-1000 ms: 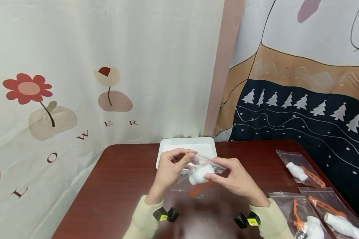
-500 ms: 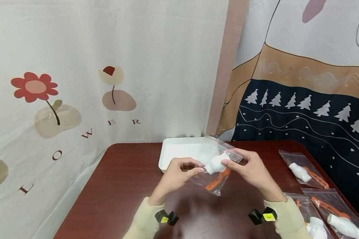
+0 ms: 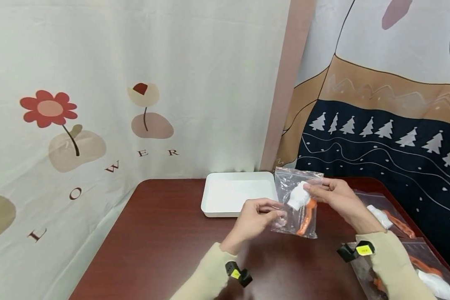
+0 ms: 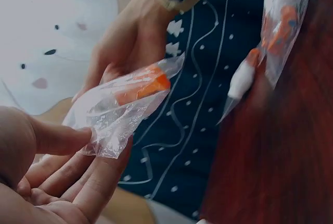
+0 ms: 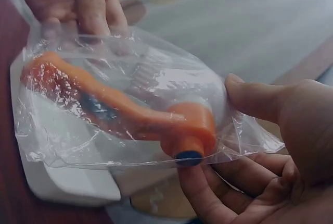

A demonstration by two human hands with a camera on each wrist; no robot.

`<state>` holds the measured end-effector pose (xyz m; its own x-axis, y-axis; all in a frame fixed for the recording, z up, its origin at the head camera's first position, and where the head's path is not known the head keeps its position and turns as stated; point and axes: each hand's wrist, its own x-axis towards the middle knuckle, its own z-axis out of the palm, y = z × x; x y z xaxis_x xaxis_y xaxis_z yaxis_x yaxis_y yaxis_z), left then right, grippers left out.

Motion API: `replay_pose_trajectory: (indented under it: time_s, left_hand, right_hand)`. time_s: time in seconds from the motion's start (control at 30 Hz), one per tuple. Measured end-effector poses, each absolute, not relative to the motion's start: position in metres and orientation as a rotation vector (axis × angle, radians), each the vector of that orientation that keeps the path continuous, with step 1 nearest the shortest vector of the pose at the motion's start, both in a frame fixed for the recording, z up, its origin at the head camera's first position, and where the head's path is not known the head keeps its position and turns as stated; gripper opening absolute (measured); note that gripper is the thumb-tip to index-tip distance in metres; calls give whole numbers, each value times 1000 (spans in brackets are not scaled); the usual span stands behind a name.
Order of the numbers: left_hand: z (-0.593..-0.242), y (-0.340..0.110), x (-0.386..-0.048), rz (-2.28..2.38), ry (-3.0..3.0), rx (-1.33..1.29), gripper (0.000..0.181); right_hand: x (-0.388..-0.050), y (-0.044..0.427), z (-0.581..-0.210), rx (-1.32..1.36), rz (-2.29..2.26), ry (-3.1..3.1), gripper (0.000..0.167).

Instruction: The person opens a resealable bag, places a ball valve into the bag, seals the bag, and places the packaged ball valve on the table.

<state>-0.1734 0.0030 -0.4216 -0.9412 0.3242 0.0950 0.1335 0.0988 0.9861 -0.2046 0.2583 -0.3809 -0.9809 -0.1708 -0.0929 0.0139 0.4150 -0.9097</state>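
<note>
A clear zip bag (image 3: 288,180) hangs upright above the table, in front of the white tray's right side. Inside it are a white bottle-shaped piece (image 3: 298,196) and a curved orange handle (image 3: 306,218). My right hand (image 3: 339,200) pinches the bag near its upper right, thumb against the white piece. My left hand (image 3: 256,217) pinches the bag's left edge between thumb and fingers. Up close in the right wrist view, the orange handle (image 5: 112,99) ends in a round collar with a dark tip. Plastic folds and glare blur part of the contents.
A shallow white tray (image 3: 240,195) stands at the back of the dark red table (image 3: 165,233). Along the right edge lie more bagged sets, including one with a white piece (image 3: 379,216) and another with an orange handle (image 3: 425,266). My right forearm covers part of them.
Both hands have moved right with the bag. It has turned from tilted and bunched to hanging upright and flat, its orange handle now pointing down. The left hand has shifted to the bag's left edge.
</note>
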Motion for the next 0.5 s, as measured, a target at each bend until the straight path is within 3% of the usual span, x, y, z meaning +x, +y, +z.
replay_pose_trajectory:
  time_s: [0.5]
  left_hand:
    - [-450, 75, -195, 2050, 1959, 199, 14]
  right_hand:
    - [-252, 324, -411, -175, -1404, 2432, 68]
